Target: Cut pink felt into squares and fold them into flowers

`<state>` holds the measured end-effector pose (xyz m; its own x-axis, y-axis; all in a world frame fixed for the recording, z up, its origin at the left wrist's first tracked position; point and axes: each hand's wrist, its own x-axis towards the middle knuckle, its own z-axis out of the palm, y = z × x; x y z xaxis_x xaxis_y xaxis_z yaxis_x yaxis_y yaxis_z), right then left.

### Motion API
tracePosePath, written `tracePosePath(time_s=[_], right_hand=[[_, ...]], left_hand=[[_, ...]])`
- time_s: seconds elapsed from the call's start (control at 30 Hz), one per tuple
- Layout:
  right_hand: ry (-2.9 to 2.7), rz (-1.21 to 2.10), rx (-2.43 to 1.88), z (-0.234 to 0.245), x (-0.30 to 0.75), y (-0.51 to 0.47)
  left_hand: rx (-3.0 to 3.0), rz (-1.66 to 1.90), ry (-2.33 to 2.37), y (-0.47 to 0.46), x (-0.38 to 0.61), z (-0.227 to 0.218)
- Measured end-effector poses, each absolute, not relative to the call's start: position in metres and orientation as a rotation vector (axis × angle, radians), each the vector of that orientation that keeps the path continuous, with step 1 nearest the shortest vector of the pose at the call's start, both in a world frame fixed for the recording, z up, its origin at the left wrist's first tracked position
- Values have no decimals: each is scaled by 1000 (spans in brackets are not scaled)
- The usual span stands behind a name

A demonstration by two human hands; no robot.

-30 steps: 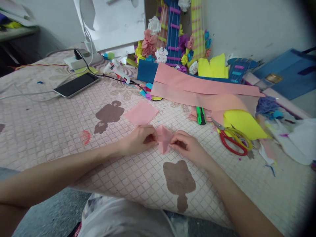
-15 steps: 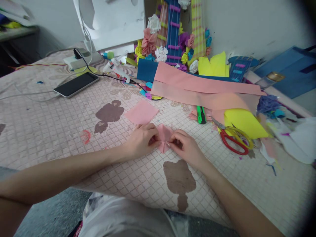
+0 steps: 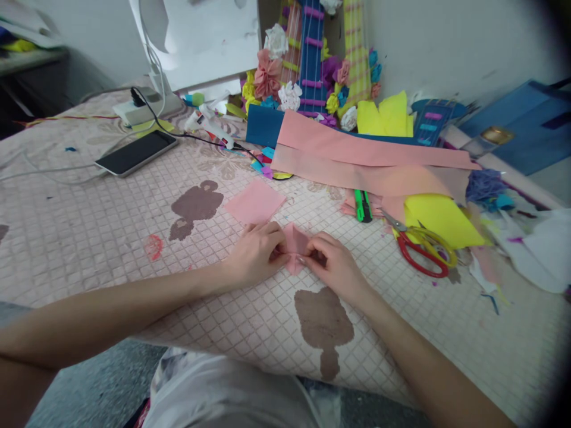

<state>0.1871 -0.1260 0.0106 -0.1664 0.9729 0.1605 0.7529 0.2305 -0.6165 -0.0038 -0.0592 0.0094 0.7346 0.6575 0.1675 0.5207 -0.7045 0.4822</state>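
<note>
A small folded pink paper piece (image 3: 295, 244) lies on the quilted pink cover (image 3: 89, 238) in the middle of the view. My left hand (image 3: 255, 254) pinches its left side with curled fingers. My right hand (image 3: 334, 264) pinches its right side, fingertips pressed onto the fold. Both hands rest on the cover and nearly touch over the paper. Just behind them lies a flat pink paper square (image 3: 254, 202).
Red-and-yellow scissors (image 3: 423, 249) and a green cutter (image 3: 363, 205) lie to the right by yellow paper (image 3: 439, 221). Long pink sheets (image 3: 357, 157), paper flowers (image 3: 272, 77) and a glue gun (image 3: 209, 125) sit behind. A phone (image 3: 136, 153) lies at the left.
Both hands have drawn closer together over the pink piece, folding its outspread points inward so it looks smaller and more compact than one second ago.
</note>
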Motion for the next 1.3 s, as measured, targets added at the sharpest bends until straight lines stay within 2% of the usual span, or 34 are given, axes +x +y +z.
tracePosePath(time_s=[1.3], right_hand=[[-1995,522,-1571,6,185,-128]], left_hand=[[2537,556,848,-66,-6,8]])
